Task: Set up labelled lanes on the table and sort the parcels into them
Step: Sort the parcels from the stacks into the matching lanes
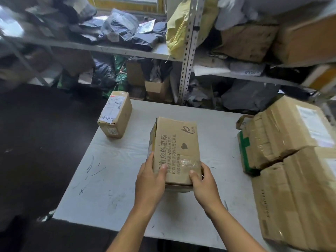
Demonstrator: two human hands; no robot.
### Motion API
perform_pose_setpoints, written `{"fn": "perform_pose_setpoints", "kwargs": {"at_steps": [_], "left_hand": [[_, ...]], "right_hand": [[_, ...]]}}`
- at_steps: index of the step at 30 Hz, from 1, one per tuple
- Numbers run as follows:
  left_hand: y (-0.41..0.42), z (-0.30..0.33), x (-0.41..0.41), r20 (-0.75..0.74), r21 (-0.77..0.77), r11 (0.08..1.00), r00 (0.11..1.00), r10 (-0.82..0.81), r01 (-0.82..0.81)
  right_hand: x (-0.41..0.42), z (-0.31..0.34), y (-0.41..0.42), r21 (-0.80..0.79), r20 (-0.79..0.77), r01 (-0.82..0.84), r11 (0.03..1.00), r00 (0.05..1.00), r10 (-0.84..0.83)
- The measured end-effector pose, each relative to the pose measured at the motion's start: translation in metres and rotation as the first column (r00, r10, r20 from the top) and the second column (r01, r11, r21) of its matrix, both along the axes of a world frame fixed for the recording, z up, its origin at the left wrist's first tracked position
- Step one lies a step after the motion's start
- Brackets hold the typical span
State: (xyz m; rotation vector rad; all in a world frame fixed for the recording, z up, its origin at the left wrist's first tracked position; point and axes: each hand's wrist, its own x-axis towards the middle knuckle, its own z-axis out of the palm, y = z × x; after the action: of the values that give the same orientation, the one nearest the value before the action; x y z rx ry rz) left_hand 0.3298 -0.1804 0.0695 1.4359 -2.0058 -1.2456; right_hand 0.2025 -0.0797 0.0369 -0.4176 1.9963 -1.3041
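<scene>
A brown cardboard parcel printed with Chinese text and a heart lies in the middle of the white table. My left hand grips its near left corner, thumb on top. My right hand grips the near right corner, thumb on the taped top. A smaller parcel with a shipping label and a handwritten white label stands at the table's far left corner.
A stack of large taped boxes fills the table's right side, with a bigger box in front. Metal shelving behind holds many bags and cartons. Dark floor lies to the left.
</scene>
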Motion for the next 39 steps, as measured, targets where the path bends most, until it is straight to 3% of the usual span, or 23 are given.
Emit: {"fn": "perform_pose_setpoints", "kwargs": {"at_steps": [4, 8, 11, 15, 21, 27, 32, 39], "left_hand": [[0.056, 0.02, -0.034, 0.21, -0.31, 0.946, 0.977, -0.032, 0.098], [0.117, 0.041, -0.073, 0.388, -0.485, 0.837, 0.92, -0.055, 0.254], [0.15, 0.05, -0.093, 0.506, -0.477, 0.813, 0.861, -0.059, 0.335], [0.177, 0.056, -0.101, 0.584, -0.41, 0.826, 0.807, -0.088, 0.387], [0.195, 0.053, -0.093, 0.513, -0.484, 0.786, 0.852, -0.1, 0.384], [0.182, 0.06, -0.078, 0.369, -0.513, 0.778, 0.912, -0.181, 0.362], [0.167, 0.061, -0.063, 0.338, -0.413, 0.805, 0.893, -0.298, 0.425], [0.147, 0.063, -0.056, 0.305, -0.37, 0.768, 0.849, -0.431, 0.523]], "right_hand": [[-0.018, 0.001, 0.028, -0.123, 0.152, 0.025, 0.992, 0.988, -0.006], [-0.03, -0.006, 0.061, -0.188, 0.301, 0.066, 0.98, 0.954, -0.006], [-0.036, -0.016, 0.083, -0.153, 0.3, 0.001, 0.988, 0.953, 0.045], [-0.046, -0.009, 0.101, -0.251, 0.356, -0.054, 0.966, 0.923, 0.144], [-0.049, 0.015, 0.117, -0.35, 0.517, -0.07, 0.934, 0.817, 0.255], [-0.045, 0.03, 0.114, -0.327, 0.5, -0.094, 0.94, 0.827, 0.257], [-0.034, 0.04, 0.107, -0.328, 0.406, -0.052, 0.943, 0.894, 0.19], [-0.031, 0.037, 0.108, -0.305, 0.403, -0.013, 0.952, 0.904, 0.141]]}}
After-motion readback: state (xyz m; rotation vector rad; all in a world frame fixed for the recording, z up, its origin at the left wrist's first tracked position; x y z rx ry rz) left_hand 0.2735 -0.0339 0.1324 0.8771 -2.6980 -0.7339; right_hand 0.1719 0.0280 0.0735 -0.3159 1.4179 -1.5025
